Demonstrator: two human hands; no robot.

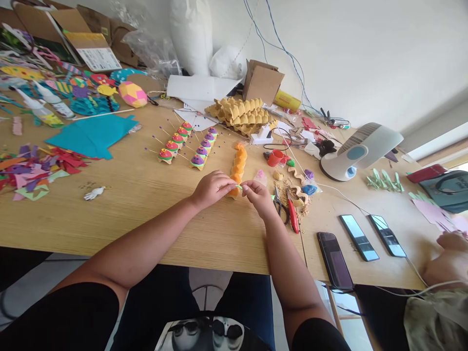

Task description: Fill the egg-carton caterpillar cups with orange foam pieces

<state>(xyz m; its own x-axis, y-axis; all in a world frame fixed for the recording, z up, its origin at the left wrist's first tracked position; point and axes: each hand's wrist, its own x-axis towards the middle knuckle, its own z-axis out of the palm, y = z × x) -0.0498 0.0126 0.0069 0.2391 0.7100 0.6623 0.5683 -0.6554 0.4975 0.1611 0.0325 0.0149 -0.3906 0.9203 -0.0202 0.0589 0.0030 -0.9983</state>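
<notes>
My left hand (216, 189) and my right hand (258, 195) meet over the table, both with fingers pinched. Between their fingertips is a small thin green piece (239, 186); its material is too small to tell. Just behind and partly under the fingers lies an orange painted egg-carton strip (239, 163). To its left stand two decorated egg-carton strips with pins sticking out: a purple and yellow one (204, 148) and a red and green one (176, 141). Black-handled scissors (281, 204) and a red utility knife (293, 212) lie right of my right hand.
Phones (334, 261) lie at the front right, near another person's hand (451, 258). A white fan-like device (360, 151) stands behind them. Paper scraps (36, 168) and a blue sheet (93, 134) cover the left. Stacked egg cartons (241, 114) sit at the back.
</notes>
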